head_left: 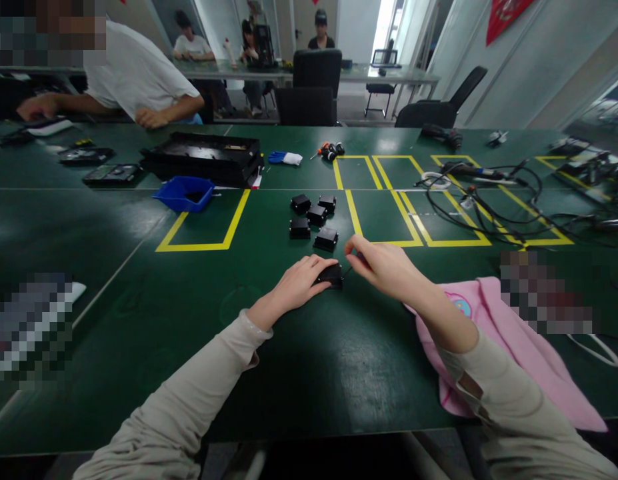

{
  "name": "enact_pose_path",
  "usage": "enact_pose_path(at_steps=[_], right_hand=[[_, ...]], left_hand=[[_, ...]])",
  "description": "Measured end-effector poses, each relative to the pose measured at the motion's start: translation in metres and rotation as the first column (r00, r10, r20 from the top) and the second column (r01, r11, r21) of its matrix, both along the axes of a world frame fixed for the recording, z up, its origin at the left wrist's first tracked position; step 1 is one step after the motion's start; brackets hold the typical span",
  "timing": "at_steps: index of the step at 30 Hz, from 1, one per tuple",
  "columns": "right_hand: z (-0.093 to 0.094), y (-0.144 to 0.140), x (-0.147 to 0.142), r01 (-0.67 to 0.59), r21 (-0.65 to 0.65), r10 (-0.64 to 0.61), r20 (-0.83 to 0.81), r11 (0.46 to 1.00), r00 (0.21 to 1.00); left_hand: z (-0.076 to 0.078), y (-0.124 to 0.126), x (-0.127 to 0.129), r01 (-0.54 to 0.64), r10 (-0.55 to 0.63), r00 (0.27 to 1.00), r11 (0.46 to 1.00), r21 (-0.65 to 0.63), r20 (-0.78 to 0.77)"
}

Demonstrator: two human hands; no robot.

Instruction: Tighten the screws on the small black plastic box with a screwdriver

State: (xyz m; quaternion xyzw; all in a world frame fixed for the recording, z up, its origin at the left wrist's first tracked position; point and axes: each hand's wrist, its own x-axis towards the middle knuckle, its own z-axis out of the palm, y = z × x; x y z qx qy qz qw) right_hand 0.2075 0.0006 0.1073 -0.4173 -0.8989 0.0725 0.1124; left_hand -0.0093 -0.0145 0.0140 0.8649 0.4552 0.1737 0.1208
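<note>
My left hand (303, 281) is closed around a small black box (333, 275), pressing it on the green table with the fingers on top and the thumb along the near side. Just to its right, my right hand (383, 263) is pinched on a thin dark rod-like tool (347, 271), whose tip points at the box's right end. Most of that tool is hidden by the fingers, so its kind is unclear. Beyond my hands lies a group of several similar black boxes (317, 214) with small shiny bits at their ends.
A blue scoop-like tray (186, 193) and a large black case (203, 157) stand at the left. Cables (481, 200) sprawl over yellow tape outlines at the right. A pink cloth (493, 347) lies beneath my right forearm. Across the table, a person in a white shirt (139, 73) works.
</note>
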Motion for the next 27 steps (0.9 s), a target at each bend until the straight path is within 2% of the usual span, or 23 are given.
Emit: enact_pose_path(at_steps=[23,27], right_hand=[[-0.0041,0.0028,0.0019,-0.026,-0.023,0.025,-0.062,0.999,0.998],[-0.004,0.0028,0.0011,-0.009,0.005,0.009,-0.036,1.0,0.999]], left_hand=[[-0.0014,-0.0005,-0.0009,0.002,-0.002,1.0,1.0,0.001,0.007],[-0.0017,-0.0006,-0.0008,0.002,-0.002,1.0,1.0,0.008,0.009]])
